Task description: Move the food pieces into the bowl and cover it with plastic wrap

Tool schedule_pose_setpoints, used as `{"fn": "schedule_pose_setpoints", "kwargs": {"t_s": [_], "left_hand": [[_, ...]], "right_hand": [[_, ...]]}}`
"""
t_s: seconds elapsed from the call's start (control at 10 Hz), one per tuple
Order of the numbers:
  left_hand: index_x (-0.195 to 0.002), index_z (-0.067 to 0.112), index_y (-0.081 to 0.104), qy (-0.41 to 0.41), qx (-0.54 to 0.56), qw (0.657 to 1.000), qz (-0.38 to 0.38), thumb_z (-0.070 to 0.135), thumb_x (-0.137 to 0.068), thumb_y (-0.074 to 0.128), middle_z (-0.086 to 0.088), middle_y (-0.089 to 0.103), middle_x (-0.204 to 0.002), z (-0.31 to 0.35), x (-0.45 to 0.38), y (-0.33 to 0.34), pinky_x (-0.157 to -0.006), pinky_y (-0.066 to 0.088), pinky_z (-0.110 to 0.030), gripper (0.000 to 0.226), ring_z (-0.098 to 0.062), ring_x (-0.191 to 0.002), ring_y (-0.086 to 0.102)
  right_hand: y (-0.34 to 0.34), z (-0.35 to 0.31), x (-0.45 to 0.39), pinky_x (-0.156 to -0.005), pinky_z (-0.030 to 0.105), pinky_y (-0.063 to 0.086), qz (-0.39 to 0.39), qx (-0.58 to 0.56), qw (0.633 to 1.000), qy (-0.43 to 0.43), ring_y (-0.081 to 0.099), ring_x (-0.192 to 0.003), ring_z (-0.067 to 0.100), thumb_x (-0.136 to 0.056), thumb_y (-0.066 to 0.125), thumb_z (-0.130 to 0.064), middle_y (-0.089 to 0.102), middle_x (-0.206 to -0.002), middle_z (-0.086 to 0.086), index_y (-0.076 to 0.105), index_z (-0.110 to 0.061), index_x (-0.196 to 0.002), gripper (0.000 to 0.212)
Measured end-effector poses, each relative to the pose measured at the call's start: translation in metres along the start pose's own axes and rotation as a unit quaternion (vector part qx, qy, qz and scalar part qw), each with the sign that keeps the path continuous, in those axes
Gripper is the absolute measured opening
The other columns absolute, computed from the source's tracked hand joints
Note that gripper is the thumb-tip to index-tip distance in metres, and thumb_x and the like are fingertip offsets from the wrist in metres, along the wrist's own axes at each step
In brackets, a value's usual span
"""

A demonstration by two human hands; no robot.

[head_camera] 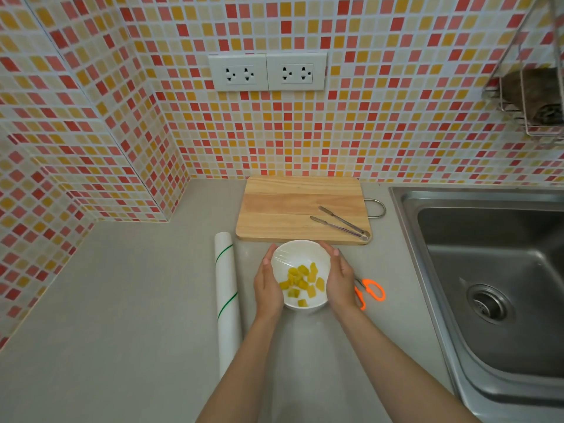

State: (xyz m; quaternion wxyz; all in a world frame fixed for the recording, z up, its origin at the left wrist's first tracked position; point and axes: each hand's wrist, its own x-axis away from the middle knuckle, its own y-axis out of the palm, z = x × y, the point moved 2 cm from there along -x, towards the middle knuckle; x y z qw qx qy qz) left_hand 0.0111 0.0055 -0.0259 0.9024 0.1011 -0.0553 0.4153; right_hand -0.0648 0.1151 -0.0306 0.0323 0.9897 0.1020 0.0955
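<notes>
A white bowl (293, 254) stands on the grey counter just in front of the cutting board. Several yellow food pieces (302, 282) lie inside it, under a clear sheet of plastic wrap (287, 258) stretched over the rim. My left hand (268, 285) presses flat against the bowl's left side. My right hand (340, 282) cups the right side, fingers curled over the rim. The roll of plastic wrap (227, 297), white with green lines, lies lengthwise to the left of the bowl.
A wooden cutting board (280, 209) lies behind the bowl, with metal tongs (341, 224) on its right part. Orange-handled scissors (370, 293) lie right of my right hand. A steel sink (494, 285) fills the right side. Tiled walls close the back and left.
</notes>
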Motion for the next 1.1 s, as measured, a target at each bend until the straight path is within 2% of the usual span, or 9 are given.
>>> {"fn": "schedule_pose_setpoints", "kwargs": {"t_s": [0.3, 0.5, 0.6, 0.8, 0.9, 1.0, 1.1], "left_hand": [[-0.136, 0.023, 0.050, 0.014, -0.069, 0.997, -0.013, 0.031, -0.102, 0.026, -0.001, 0.053, -0.139, -0.002, 0.000, -0.003, -0.110, 0.038, -0.035, 0.042, -0.014, -0.127, 0.049], [-0.137, 0.024, 0.048, 0.015, -0.097, 0.995, -0.010, 0.030, -0.102, 0.025, 0.003, 0.051, -0.140, 0.002, 0.000, -0.002, -0.107, 0.035, -0.026, 0.043, -0.012, -0.127, 0.047], [-0.136, 0.026, 0.049, 0.011, -0.099, 0.995, -0.018, 0.030, -0.101, 0.026, 0.004, 0.053, -0.136, 0.004, 0.002, -0.003, -0.101, 0.036, -0.022, 0.042, -0.009, -0.121, 0.048], [-0.130, 0.028, 0.053, 0.016, -0.117, 0.993, -0.028, 0.032, -0.100, 0.033, 0.004, 0.056, -0.132, 0.006, 0.002, -0.004, -0.101, 0.038, -0.026, 0.037, -0.011, -0.118, 0.050], [-0.132, 0.027, 0.051, 0.004, -0.151, 0.988, -0.042, 0.036, -0.099, 0.036, 0.002, 0.055, -0.136, 0.010, 0.002, -0.006, -0.104, 0.036, -0.027, 0.038, -0.015, -0.124, 0.049], [-0.141, 0.021, 0.043, 0.049, -0.258, 0.963, -0.069, 0.037, -0.099, 0.036, -0.002, 0.042, -0.149, 0.020, -0.005, -0.003, -0.116, 0.024, -0.034, 0.045, -0.018, -0.139, 0.035], [-0.145, 0.019, 0.035, 0.118, -0.333, 0.933, -0.075, 0.035, -0.100, 0.032, -0.003, 0.029, -0.156, 0.052, -0.018, 0.006, -0.120, 0.012, -0.042, 0.047, -0.018, -0.146, 0.018]], "right_hand": [[0.000, -0.007, 0.003, -0.100, 0.037, 0.046, -0.002, 0.030, 0.999, -0.011, 0.059, -0.112, 0.020, -0.099, 0.029, -0.030, 0.066, -0.118, 0.002, 0.065, -0.027, -0.111, 0.038], [0.000, -0.011, 0.006, -0.103, 0.038, 0.044, -0.005, 0.045, 0.999, -0.011, 0.056, -0.114, 0.018, -0.099, 0.028, -0.030, 0.064, -0.117, -0.003, 0.064, -0.036, -0.104, 0.037], [0.000, -0.012, 0.006, -0.104, 0.038, 0.042, -0.008, 0.047, 0.999, -0.009, 0.055, -0.117, 0.019, -0.099, 0.028, -0.029, 0.063, -0.120, -0.001, 0.065, -0.033, -0.107, 0.038], [-0.003, -0.013, 0.006, -0.106, 0.041, 0.041, -0.032, 0.065, 0.997, -0.005, 0.054, -0.118, 0.019, -0.098, 0.031, -0.029, 0.063, -0.123, -0.002, 0.064, -0.030, -0.112, 0.036], [-0.007, -0.019, 0.004, -0.102, 0.033, 0.042, -0.044, 0.096, 0.994, -0.016, 0.054, -0.116, 0.015, -0.097, 0.037, -0.036, 0.063, -0.124, -0.001, 0.063, -0.029, -0.115, 0.033], [-0.004, -0.039, -0.009, -0.102, 0.027, 0.037, -0.056, 0.140, 0.987, -0.061, 0.049, -0.125, 0.015, -0.097, 0.041, -0.033, 0.056, -0.134, 0.003, 0.055, -0.021, -0.128, 0.037], [0.006, -0.079, -0.025, -0.110, 0.031, 0.032, -0.075, 0.218, 0.966, -0.120, 0.042, -0.132, 0.019, -0.096, 0.040, -0.036, 0.046, -0.142, 0.005, 0.049, -0.022, -0.134, 0.041]]}}
